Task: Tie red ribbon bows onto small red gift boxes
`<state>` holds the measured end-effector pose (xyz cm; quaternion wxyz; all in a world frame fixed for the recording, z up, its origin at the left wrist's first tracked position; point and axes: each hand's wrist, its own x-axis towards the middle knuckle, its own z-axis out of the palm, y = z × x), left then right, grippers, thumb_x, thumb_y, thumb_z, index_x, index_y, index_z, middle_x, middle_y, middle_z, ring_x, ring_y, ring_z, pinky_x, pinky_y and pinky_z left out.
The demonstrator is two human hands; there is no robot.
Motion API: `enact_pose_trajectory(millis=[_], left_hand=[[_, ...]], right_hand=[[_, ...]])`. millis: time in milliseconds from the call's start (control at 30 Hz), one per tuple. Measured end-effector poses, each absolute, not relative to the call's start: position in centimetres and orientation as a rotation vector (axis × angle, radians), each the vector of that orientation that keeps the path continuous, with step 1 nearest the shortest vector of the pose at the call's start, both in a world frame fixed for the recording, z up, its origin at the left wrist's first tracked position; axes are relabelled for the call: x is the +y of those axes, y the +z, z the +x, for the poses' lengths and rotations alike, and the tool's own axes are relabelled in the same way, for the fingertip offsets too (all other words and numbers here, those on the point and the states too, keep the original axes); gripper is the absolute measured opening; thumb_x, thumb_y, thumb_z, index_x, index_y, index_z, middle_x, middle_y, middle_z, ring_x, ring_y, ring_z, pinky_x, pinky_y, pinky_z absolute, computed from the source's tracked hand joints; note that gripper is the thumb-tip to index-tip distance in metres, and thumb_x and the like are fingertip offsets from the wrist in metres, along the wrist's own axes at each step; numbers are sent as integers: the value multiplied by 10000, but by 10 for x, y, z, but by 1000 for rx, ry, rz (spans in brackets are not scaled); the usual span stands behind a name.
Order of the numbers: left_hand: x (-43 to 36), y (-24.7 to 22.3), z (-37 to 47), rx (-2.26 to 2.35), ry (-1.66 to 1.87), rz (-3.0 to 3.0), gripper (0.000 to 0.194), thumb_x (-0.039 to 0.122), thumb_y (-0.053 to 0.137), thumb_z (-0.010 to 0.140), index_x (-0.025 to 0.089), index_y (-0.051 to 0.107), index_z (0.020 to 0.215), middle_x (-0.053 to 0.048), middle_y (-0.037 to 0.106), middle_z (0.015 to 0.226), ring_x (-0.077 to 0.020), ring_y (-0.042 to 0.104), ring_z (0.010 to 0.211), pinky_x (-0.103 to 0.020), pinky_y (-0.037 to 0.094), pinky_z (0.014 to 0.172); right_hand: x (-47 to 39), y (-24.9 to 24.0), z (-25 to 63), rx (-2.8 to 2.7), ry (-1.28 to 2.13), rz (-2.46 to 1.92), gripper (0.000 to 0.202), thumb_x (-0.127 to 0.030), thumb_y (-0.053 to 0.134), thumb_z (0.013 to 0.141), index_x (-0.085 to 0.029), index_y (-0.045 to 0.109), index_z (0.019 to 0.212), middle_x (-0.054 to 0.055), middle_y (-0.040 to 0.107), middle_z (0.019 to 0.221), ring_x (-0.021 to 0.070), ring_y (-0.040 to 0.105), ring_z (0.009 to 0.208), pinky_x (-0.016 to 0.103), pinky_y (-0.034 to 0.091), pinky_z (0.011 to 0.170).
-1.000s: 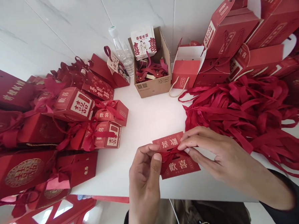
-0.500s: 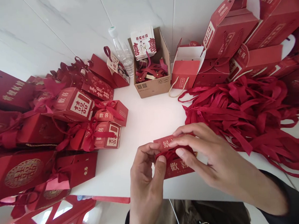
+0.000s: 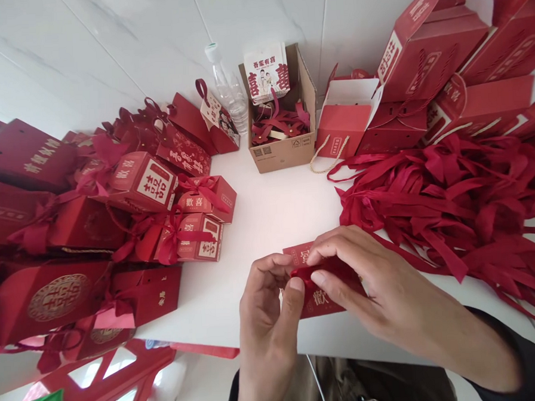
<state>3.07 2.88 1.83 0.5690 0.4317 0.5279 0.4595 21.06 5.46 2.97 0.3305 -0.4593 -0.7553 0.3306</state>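
A small red gift box with pale printed characters lies on the white table right in front of me, largely covered by my fingers. Across its top runs a dark red ribbon. My left hand is closed at the box's left side, thumb and fingers pinching the ribbon. From the right, my right hand reaches over the box, its thumb and forefinger closed on the ribbon close to the left thumb. The ribbon's ends and any knot are hidden under the fingers.
Finished-looking red boxes with bows crowd the left side. At the back stand a cardboard box holding cards and ribbon strips, and a clear bottle. Loose red ribbons heap at right, before stacked red boxes.
My right thumb and forefinger have come closer to the left thumb, over the ribbon. The whole scene has shifted slightly rightward in view.
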Motion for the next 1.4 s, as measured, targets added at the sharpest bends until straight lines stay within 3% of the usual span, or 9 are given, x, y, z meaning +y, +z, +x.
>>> enact_pose_trajectory(millis=[267,500,800,933,1133,1267,1400], left_hand=[[29,18,30,1225,1092,971,212,283,708,977,281,618,1170,-17,693,1034,-149,649,933,-264,539,834],[30,18,32,1295,1135,920,266,345,769,933,256,642,1149,-9,715,914,-141,663,832,-235,550,743],[32,17,31,1424,1152,967,259,354,790,912,247,669,1115,22,680,822,-113,627,752,-187,518,678],[32,20,33,1394,1154,980,241,377,755,937,243,671,1119,-13,722,933,-142,673,868,-230,539,787],[32,25,38,1328,1164,854,262,344,800,895,254,684,1111,0,740,902,-138,658,814,-232,529,749],[30,27,40,1317,1172,828,292,327,827,867,243,707,1120,-13,755,896,-146,671,839,-248,533,805],[30,25,41,1326,1228,774,288,323,850,849,261,729,1103,8,746,880,-127,686,801,-202,557,726]], right_hand=[[55,31,209,-2013,852,-1200,100,-192,502,1067,-240,558,998,37,650,1004,201,626,972,376,524,838],[55,29,208,-2039,824,-1186,73,-177,601,1022,-241,590,990,45,665,1017,230,621,993,416,518,866],[52,31,209,-2017,779,-1221,95,-169,523,1054,-246,533,998,28,650,986,204,630,936,374,514,810],[52,31,210,-1994,812,-1226,80,-196,524,1058,-248,543,1001,18,661,977,193,638,925,364,510,809],[57,32,209,-1919,922,-1243,101,-294,530,1074,-267,623,1103,18,717,1065,187,671,1017,342,519,834],[62,35,207,-1839,1044,-1263,137,-321,541,1066,-271,650,1000,-8,725,992,169,690,925,316,527,800],[62,38,209,-1732,1026,-1364,188,-413,536,1068,-280,652,1002,-17,724,954,166,680,838,315,527,776]])
